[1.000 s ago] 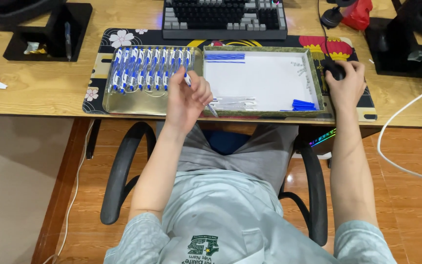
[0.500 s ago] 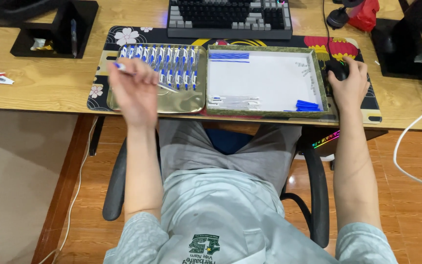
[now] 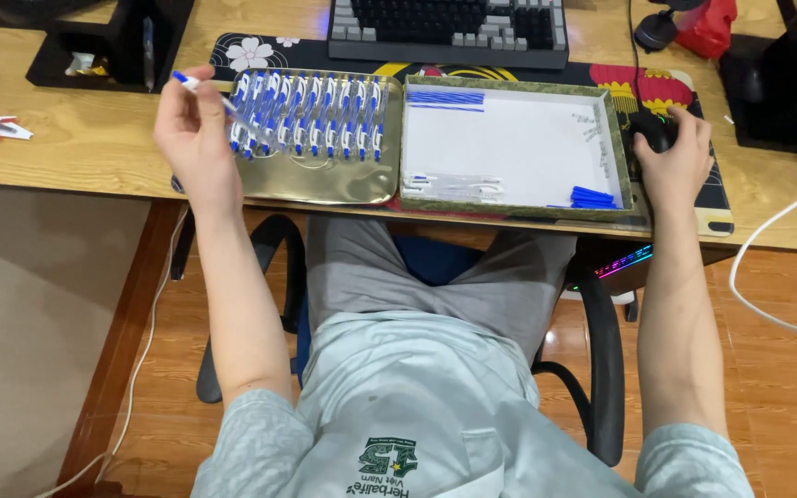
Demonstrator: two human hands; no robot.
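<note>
My left hand (image 3: 194, 129) holds a clear pen with a blue cap (image 3: 205, 90) just left of a gold tray (image 3: 325, 184). That tray carries a row of several blue-and-white pens (image 3: 311, 115). Beside it on the right sits a white-lined tray (image 3: 509, 148) with blue refills (image 3: 445, 97) at its top left, blue caps (image 3: 592, 196) at its bottom right and clear barrels (image 3: 454, 186) at its front. My right hand (image 3: 675, 161) rests on a black mouse (image 3: 652, 134) right of that tray.
A dark keyboard (image 3: 449, 28) lies behind the trays on a patterned desk mat (image 3: 260, 51). A red object (image 3: 707, 26) stands at the back right, a black stand (image 3: 108, 41) at the back left. A white cable (image 3: 767, 267) hangs off the desk's right side.
My left hand has carried a pen from the white-lined tray leftward past the gold tray, and now holds it just beyond that tray's left edge. My right hand stays on the mouse.
</note>
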